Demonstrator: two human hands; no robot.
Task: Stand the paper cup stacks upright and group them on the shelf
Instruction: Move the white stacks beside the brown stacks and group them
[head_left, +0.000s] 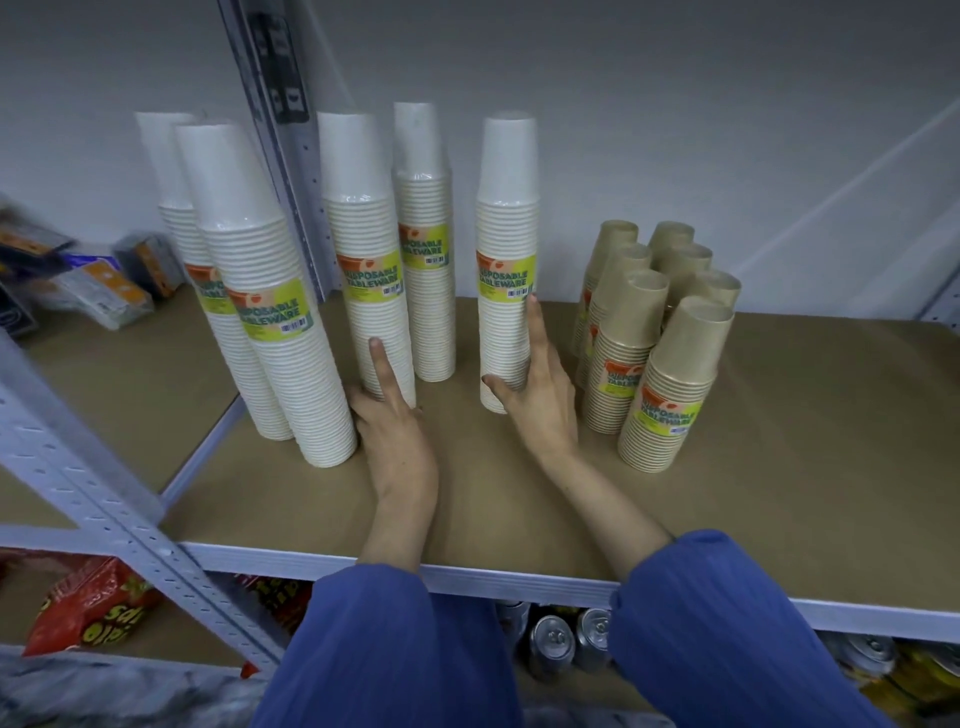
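Observation:
Several tall white paper cup stacks with green labels stand upright on the brown shelf (519, 493). My left hand (392, 421) rests at the foot of the middle white stack (371, 249), index finger up against it. My right hand (540, 395) wraps the lower part of the rightmost white stack (506, 249), thumb in front, fingers on its right side. Two more white stacks (270, 291) stand at the left and another white stack (423, 223) behind the middle one. A cluster of shorter brown cup stacks (670, 374) stands upright at the right.
A grey metal upright (280, 140) rises behind the white stacks, another upright (104, 499) crosses the front left. Packaged goods (88, 280) lie on the left bay. Below the shelf edge are red snack bags (93, 603) and drink cans (566, 644).

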